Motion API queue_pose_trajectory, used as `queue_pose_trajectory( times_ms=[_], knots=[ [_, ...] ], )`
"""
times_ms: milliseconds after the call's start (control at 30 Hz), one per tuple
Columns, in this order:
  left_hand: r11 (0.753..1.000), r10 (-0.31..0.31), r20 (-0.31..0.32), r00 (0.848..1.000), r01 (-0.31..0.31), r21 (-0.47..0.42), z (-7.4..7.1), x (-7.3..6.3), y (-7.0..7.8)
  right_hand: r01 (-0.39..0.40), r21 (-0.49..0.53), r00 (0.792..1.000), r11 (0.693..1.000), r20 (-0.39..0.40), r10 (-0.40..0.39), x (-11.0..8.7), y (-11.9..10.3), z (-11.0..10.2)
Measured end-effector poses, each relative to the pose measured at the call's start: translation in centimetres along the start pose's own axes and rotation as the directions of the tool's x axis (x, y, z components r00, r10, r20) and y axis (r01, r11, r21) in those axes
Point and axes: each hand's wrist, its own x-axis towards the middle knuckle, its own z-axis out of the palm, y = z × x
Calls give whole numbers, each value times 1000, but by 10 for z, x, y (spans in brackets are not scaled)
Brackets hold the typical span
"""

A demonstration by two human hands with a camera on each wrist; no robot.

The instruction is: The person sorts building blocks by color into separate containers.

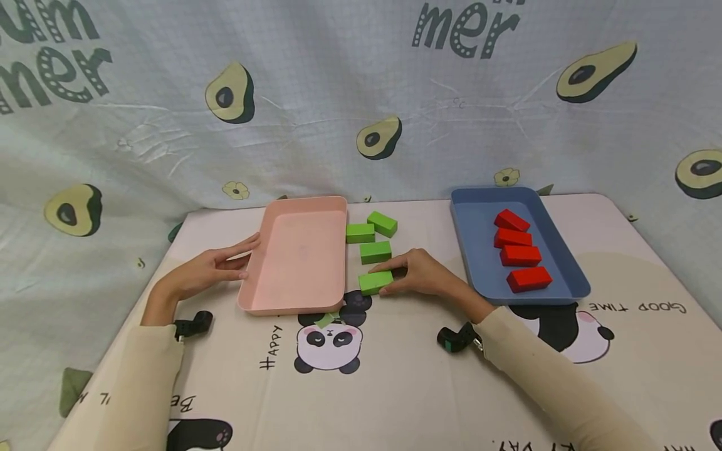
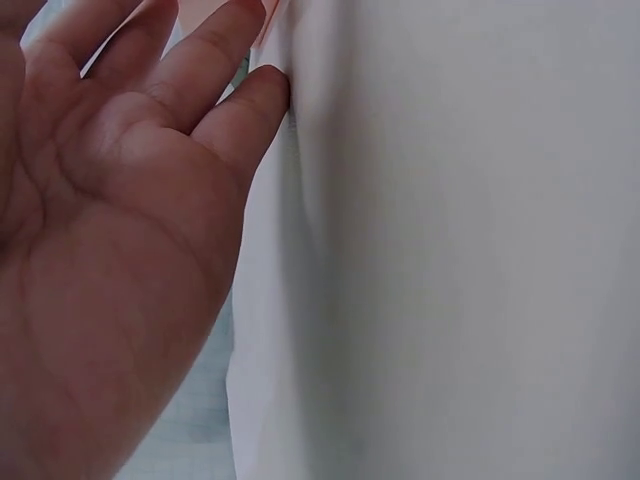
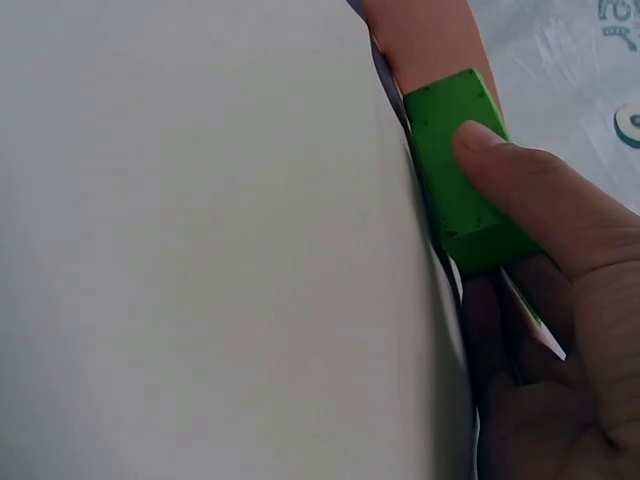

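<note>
My right hand [image 1: 420, 272] pinches a green block [image 1: 375, 283] between thumb and fingers, just right of the pink tray [image 1: 301, 250]. In the right wrist view the thumb presses along one face of that green block [image 3: 455, 165]. Three other green blocks lie behind it: a near one [image 1: 375, 252], one beside the tray's edge [image 1: 360, 233] and a slanted one [image 1: 382, 223]. My left hand [image 1: 209, 272] rests its outstretched fingers against the left side of the pink tray. The left wrist view shows the palm of the left hand [image 2: 130, 220] with its fingers extended.
A blue tray [image 1: 479, 263] stands to the right, with several red blocks [image 1: 520, 255] lined up along its right side. A printed cloth with pandas [image 1: 329, 346] covers the table. Behind the table hangs a curtain [image 1: 316, 81] with avocado prints.
</note>
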Motion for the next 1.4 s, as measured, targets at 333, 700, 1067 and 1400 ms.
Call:
queue_pose_trajectory(
  times_ms=[333, 700, 1067, 1400],
  knots=[
    [999, 25, 16, 1000, -24, -24, -1, 0, -4, 16, 9, 999, 1000, 40, -17, 0, -3, -7],
    [998, 13, 35, 999, -11, -61, -2, -1, -5, 12, 28, 997, 1000, 80, -15, 0, -6, -13],
    [999, 10, 26, 1000, -8, -54, -1, 1, -6, 83, 40, 989, 996, 121, -87, 1, -8, -18],
    [998, -3, 23, 1000, 5, -70, -1, 1, -5, 113, 103, 990, 988, 69, -121, 6, -11, -18]
  ],
)
